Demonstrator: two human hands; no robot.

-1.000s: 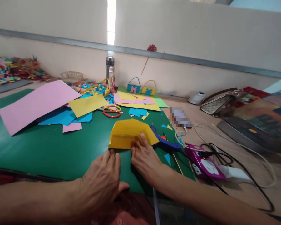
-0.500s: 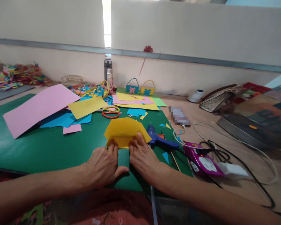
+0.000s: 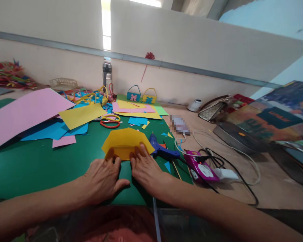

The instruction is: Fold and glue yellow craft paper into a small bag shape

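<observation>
On the green mat lies a folded piece of yellow paper [image 3: 127, 137] with angled corners and a crease across it. My left hand [image 3: 103, 178] presses its fingertips on the paper's lower left edge, the thumb sticking out to the right over the mat. At the lower right edge, the fingers of my right hand [image 3: 146, 171] bear down on the paper, one of them reaching further up its surface. Just right of the paper rests a blue glue gun [image 3: 165, 151]. Scissors [image 3: 110, 121] with yellow and red handles lie behind it.
Pink sheets [image 3: 27, 104], yellow sheets [image 3: 82, 116] and blue scraps cover the left and back of the green mat [image 3: 65, 171]. Two small paper bags [image 3: 133, 95] stand at the back. A purple power strip [image 3: 200, 168], cables and a phone [image 3: 179, 124] are on the right.
The view has turned to the right, so everything sits further left. Both hands stay on the yellow paper, with a slight shift of the left hand's fingers at its edge.
</observation>
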